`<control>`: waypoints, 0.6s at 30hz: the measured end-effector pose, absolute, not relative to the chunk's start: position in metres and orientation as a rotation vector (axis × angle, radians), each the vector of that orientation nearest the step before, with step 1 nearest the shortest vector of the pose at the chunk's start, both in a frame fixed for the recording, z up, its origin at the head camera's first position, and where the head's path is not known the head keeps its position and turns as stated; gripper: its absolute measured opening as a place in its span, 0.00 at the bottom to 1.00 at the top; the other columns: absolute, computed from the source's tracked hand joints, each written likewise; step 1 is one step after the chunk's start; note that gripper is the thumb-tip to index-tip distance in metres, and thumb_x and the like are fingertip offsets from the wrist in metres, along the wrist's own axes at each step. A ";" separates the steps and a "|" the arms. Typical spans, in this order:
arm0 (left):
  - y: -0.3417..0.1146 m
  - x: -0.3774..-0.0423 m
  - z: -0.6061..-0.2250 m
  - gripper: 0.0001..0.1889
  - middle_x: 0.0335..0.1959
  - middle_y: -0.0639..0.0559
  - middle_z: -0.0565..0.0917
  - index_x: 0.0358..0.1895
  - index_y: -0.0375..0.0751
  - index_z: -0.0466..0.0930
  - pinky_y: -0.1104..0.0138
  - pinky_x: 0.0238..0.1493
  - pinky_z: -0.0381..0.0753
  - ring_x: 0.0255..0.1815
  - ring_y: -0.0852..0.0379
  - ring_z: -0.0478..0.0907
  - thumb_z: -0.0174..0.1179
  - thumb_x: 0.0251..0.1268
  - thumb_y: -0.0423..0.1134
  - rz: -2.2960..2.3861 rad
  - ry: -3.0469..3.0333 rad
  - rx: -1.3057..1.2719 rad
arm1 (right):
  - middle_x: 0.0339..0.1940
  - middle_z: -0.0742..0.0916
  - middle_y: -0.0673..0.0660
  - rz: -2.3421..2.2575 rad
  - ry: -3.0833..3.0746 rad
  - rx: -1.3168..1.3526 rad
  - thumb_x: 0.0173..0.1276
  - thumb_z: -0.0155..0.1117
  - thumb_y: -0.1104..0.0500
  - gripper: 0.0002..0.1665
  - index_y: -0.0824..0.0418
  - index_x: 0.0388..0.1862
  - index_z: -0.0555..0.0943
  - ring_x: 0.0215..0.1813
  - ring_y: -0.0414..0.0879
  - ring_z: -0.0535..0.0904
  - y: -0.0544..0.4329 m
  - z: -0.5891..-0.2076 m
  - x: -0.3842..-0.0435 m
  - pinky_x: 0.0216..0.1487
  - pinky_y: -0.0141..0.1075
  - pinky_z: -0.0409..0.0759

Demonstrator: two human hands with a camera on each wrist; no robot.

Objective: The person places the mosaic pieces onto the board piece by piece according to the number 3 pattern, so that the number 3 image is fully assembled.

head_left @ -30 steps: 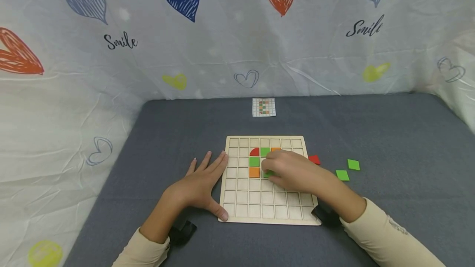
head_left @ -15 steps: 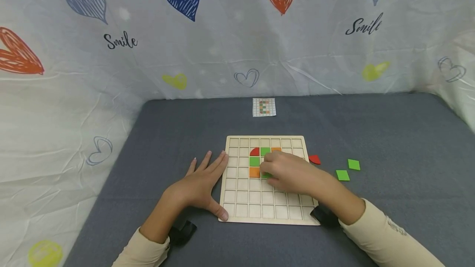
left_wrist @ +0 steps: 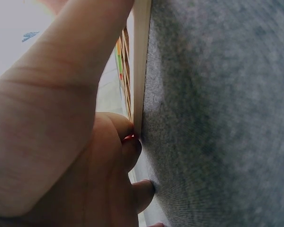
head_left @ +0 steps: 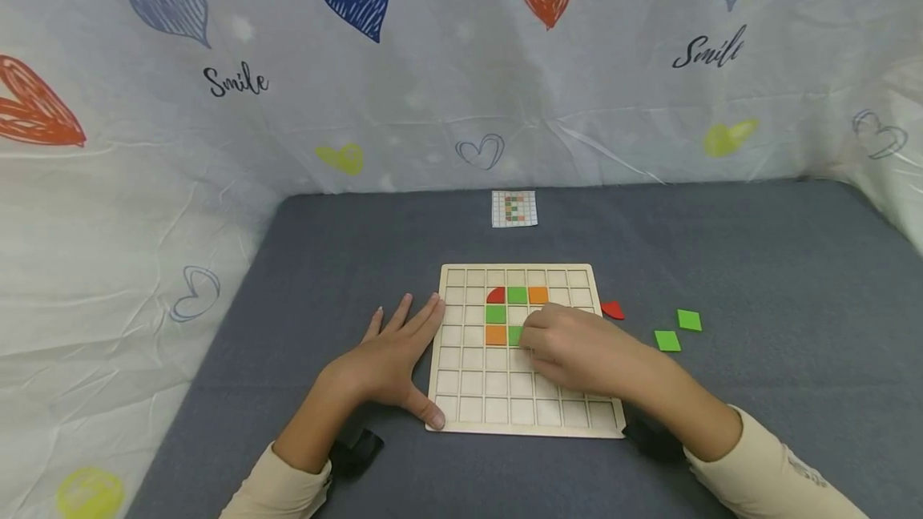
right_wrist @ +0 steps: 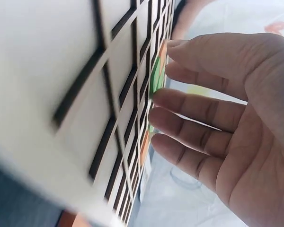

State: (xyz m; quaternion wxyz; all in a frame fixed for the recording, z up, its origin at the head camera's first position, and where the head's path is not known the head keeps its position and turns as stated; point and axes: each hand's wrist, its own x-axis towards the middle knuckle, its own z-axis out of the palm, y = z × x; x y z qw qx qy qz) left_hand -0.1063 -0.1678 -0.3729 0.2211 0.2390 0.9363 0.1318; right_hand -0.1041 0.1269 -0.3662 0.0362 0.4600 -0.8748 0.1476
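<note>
A wooden grid board [head_left: 497,409] lies flat on the table. My left hand [head_left: 382,363] rests along its left side with fingers spread, the thumb on the near left corner. Over the middle of the board, my right hand [head_left: 577,349] is beside a green square tile [head_left: 514,335] and partly covers it. In the right wrist view that hand's fingers [right_wrist: 187,101] look loosely extended, with no piece visible between them. The grid also holds a red rounded tile [head_left: 496,295], a green tile [head_left: 517,295], an orange tile [head_left: 538,295], another green tile [head_left: 495,314] and another orange tile [head_left: 495,335].
Right of the board lie a red rounded tile [head_left: 612,311] and two loose green tiles, one farther back [head_left: 689,320] and one nearer [head_left: 667,341]. A small pattern card [head_left: 514,208] lies beyond the board. A printed curtain [head_left: 433,94] hangs behind the grey tabletop [head_left: 346,263].
My right hand has drawn back slightly to the right and towards me, uncovering the orange tile in the top row and more of the grid. The left hand stays in place.
</note>
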 end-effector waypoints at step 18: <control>-0.162 -0.110 -0.373 0.81 0.83 0.51 0.38 0.83 0.46 0.37 0.36 0.72 0.31 0.80 0.41 0.28 0.76 0.23 0.75 0.344 2.593 0.656 | 0.44 0.85 0.46 0.455 -2.872 1.033 0.52 0.80 0.67 0.19 0.52 0.41 0.86 0.47 0.45 0.81 0.236 -0.364 -0.091 0.44 0.44 0.81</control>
